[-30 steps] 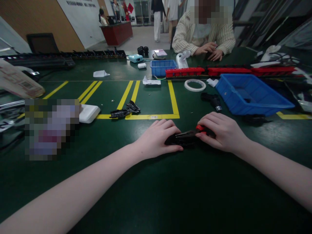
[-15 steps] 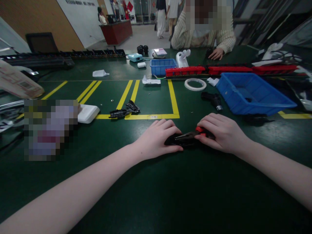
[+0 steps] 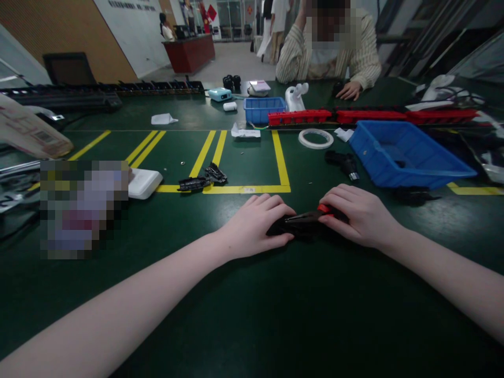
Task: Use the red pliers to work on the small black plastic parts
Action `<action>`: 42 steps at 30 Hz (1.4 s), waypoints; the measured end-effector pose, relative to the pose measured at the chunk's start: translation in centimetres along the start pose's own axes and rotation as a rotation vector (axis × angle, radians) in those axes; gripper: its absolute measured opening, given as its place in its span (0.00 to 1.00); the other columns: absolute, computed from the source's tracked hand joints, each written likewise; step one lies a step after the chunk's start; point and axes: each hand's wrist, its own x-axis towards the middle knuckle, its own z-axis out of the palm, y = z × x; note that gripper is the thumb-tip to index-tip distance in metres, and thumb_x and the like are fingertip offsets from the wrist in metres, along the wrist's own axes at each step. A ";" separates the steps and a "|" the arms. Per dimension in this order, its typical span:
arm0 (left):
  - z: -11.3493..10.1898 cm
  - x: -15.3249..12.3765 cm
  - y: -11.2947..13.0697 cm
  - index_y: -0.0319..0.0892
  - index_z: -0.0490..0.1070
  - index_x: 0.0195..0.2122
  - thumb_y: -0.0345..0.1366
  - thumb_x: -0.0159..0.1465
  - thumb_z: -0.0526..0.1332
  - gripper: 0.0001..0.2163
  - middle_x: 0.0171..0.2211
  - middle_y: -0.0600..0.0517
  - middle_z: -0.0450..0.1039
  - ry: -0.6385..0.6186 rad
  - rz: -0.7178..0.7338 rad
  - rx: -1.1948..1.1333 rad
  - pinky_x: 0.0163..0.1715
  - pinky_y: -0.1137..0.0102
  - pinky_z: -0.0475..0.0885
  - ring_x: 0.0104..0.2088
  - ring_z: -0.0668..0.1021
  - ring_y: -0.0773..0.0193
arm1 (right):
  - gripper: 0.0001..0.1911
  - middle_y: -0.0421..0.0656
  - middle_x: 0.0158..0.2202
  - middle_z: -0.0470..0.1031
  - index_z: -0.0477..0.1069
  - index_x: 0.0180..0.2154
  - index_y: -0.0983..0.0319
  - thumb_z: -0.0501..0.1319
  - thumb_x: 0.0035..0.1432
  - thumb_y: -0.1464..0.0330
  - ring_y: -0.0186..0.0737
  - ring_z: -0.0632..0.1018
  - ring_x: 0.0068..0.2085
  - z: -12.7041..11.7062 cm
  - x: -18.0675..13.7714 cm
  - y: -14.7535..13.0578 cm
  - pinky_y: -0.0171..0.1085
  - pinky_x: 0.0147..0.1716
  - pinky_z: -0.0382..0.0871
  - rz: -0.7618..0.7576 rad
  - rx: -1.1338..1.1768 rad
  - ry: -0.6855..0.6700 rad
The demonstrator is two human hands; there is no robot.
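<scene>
A small black plastic part [image 3: 301, 224] with a red piece at its right end lies on the green table [image 3: 252, 315] just in front of me. My left hand [image 3: 255, 226] presses down on the part's left end, fingers curled over it. My right hand [image 3: 360, 215] grips the right end, thumb and fingers closed around the red piece. Both hands hold the same part against the table top.
Loose black parts [image 3: 202, 179] lie on the yellow floor-tape lines. A black part [image 3: 342, 160], a tape roll [image 3: 315, 138], a large blue bin [image 3: 405, 155], a small blue bin [image 3: 263, 107] and red rails [image 3: 354, 115] lie beyond. A person in a striped shirt [image 3: 331, 47] sits opposite.
My hands and the black part have stayed in place. The person opposite has raised one hand from the table to the head.
</scene>
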 end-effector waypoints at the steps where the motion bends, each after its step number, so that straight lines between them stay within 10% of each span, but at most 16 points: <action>1: 0.0 0.0 0.0 0.42 0.67 0.48 0.39 0.62 0.60 0.14 0.43 0.49 0.69 -0.001 -0.002 0.001 0.46 0.63 0.66 0.44 0.70 0.58 | 0.15 0.47 0.31 0.72 0.67 0.33 0.63 0.51 0.63 0.60 0.41 0.71 0.32 0.0 0.0 0.0 0.39 0.30 0.66 0.002 0.001 -0.003; 21: 0.2 -0.2 0.1 0.38 0.64 0.51 0.25 0.61 0.51 0.16 0.50 0.45 0.66 0.162 -0.083 0.029 0.51 0.59 0.67 0.50 0.69 0.57 | 0.13 0.47 0.34 0.73 0.68 0.35 0.61 0.50 0.63 0.61 0.43 0.73 0.35 -0.1 -0.1 0.2 0.43 0.34 0.67 0.204 0.104 0.066; 42: 0.0 0.0 0.3 0.41 0.66 0.50 0.51 0.63 0.58 0.21 0.47 0.48 0.69 0.036 -0.033 0.030 0.46 0.63 0.68 0.47 0.71 0.58 | 0.21 0.53 0.46 0.71 0.66 0.46 0.63 0.55 0.59 0.55 0.53 0.72 0.47 0.0 -1.2 1.0 0.51 0.42 0.68 0.306 -0.011 0.032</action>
